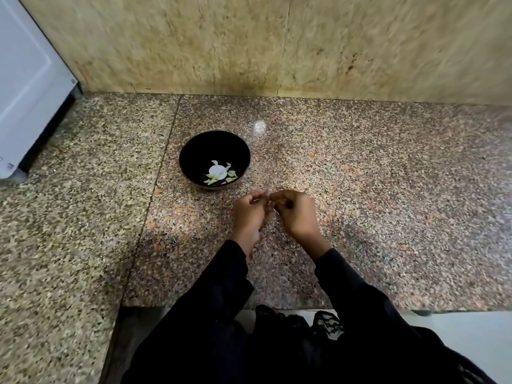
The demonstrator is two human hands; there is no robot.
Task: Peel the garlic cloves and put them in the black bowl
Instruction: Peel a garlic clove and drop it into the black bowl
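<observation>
Pinching a garlic clove (270, 207), both hands (273, 210) mid-counter, black bowl (194, 151) near.

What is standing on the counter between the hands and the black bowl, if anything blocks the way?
Nothing visible blocks it. The left hand and right hand work together on a small garlic piece, and only bare counter lies between them and the black bowl, which is open on top.

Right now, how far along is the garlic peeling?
Several pale peeled cloves already lie in the round black bowl. The left hand and right hand meet over the speckled granite counter, pinching something small, probably another clove. No unpeeled cloves are visible elsewhere.
</observation>
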